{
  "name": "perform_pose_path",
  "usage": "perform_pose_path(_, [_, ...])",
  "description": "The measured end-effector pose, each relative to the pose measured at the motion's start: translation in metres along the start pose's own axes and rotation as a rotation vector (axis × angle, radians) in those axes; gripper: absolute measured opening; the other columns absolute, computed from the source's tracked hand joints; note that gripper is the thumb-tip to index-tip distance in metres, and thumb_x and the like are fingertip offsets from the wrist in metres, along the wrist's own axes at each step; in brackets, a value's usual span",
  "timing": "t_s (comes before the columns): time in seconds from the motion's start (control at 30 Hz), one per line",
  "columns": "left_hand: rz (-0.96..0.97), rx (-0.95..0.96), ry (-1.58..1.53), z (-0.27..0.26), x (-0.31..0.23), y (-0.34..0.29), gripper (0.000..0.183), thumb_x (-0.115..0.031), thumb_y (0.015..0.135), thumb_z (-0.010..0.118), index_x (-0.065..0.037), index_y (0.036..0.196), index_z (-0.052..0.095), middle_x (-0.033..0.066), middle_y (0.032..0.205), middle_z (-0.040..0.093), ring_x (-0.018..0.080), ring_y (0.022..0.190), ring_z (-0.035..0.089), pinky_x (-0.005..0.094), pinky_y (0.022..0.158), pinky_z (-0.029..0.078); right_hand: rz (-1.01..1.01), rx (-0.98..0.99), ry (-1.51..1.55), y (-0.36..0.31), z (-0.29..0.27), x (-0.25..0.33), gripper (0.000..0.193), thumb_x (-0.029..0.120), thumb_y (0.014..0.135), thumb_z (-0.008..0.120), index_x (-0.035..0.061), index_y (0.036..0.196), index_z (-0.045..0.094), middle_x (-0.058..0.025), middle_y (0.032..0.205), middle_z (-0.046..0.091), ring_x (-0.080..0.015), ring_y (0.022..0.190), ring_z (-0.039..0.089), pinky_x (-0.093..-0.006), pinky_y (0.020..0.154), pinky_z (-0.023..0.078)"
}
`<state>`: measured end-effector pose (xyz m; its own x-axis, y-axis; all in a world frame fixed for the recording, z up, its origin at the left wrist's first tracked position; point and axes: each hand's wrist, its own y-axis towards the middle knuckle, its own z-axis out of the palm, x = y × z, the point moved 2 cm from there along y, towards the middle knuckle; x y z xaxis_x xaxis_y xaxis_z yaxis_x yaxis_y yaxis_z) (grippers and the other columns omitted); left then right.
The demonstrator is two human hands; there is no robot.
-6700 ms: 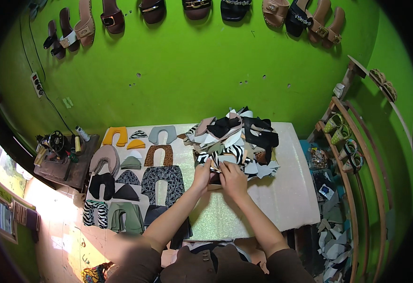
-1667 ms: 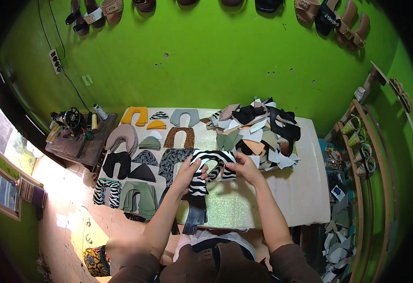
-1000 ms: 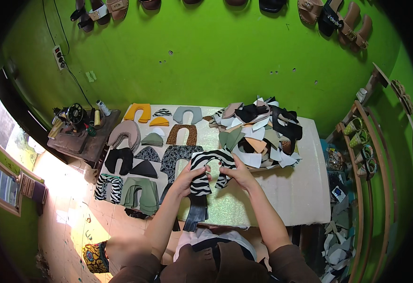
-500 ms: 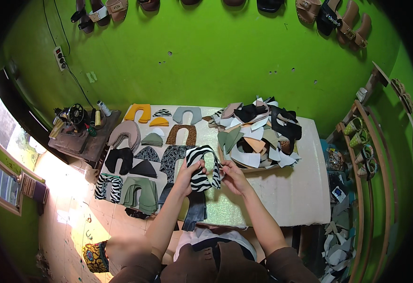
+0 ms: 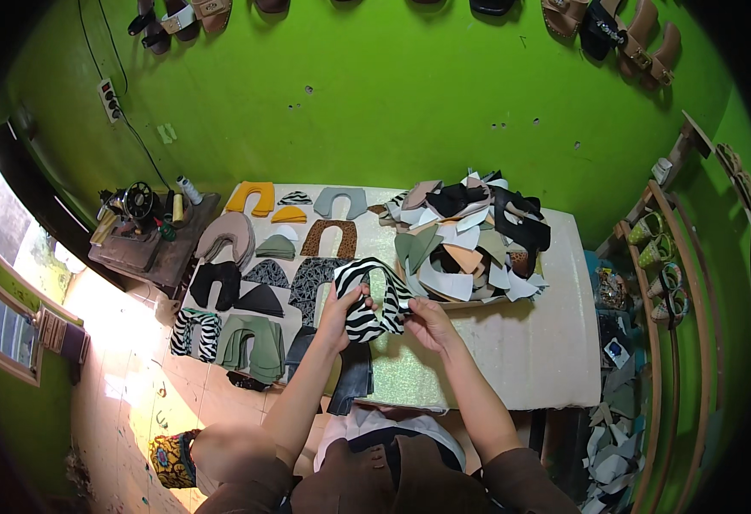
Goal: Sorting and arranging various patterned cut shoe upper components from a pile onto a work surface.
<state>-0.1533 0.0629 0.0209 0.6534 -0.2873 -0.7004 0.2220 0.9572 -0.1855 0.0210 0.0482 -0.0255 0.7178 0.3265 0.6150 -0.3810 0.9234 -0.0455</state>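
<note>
Above the near middle of the table I hold a curved zebra-print shoe-upper piece (image 5: 367, 324) that looks like soft sheet material. My left hand (image 5: 337, 319) grips its left side, with the thumb on top. The fingers of my right hand (image 5: 429, 325) pinch its right edge. The piece bends into a loop between the hands, and the pale table shows through its opening. Below and left of it lie dark flat pieces (image 5: 354, 377), partly covered by my left forearm. Black patterned cut pieces (image 5: 308, 291) lie just left of the zebra print.
Sorted stacks cover the table's left side: green pieces (image 5: 255, 349), black arches (image 5: 215, 287), yellow arches (image 5: 249, 198) and leopard-print arches (image 5: 330, 237). A heap of mixed scraps (image 5: 465, 244) sits at the back right. A sewing machine (image 5: 131, 206) stands left, a wooden sandal rack (image 5: 667, 257) right.
The zebra-print piece has turned and its lower right part has spread into a wider loop. My right hand has shifted slightly down and right, while the left stays on its side.
</note>
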Motion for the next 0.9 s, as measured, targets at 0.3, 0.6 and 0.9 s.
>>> perform_pose_path(0.3, [-0.003,-0.116,-0.071,-0.017,0.008,-0.003,0.019,-0.002,0.086,0.046,-0.009,0.103,0.041,0.0050,0.077,0.052,0.0143,0.063,0.052,0.0320,0.062,0.050,0.009,0.006,0.057,-0.002,-0.001,-0.022,0.031,0.016,0.087,0.052,-0.0063,0.108,0.049,-0.0136,0.107,0.056,-0.0187,0.096,0.056,-0.0306,0.087,0.044])
perform_pose_path(0.6, [-0.048,-0.119,-0.032,-0.038,0.009,-0.008,0.014,-0.010,0.090,0.042,-0.010,0.103,0.038,0.0052,0.078,0.051,0.0144,0.063,0.051,0.0307,0.061,0.048,-0.149,-0.188,-0.113,0.008,-0.008,-0.054,0.034,0.001,0.082,0.055,0.0030,0.113,0.040,-0.0115,0.095,0.058,-0.0165,0.087,0.058,-0.0272,0.075,0.050])
perform_pose_path(0.9, [-0.182,-0.144,0.114,-0.091,-0.008,-0.019,0.019,-0.019,0.092,0.042,-0.003,0.090,0.053,0.0053,0.067,0.054,0.0160,0.062,0.056,0.0278,0.058,0.049,0.096,-0.251,-0.058,0.022,0.015,-0.083,0.046,-0.005,0.078,0.055,-0.0074,0.120,0.036,-0.0159,0.109,0.053,-0.0198,0.096,0.056,-0.0293,0.081,0.048])
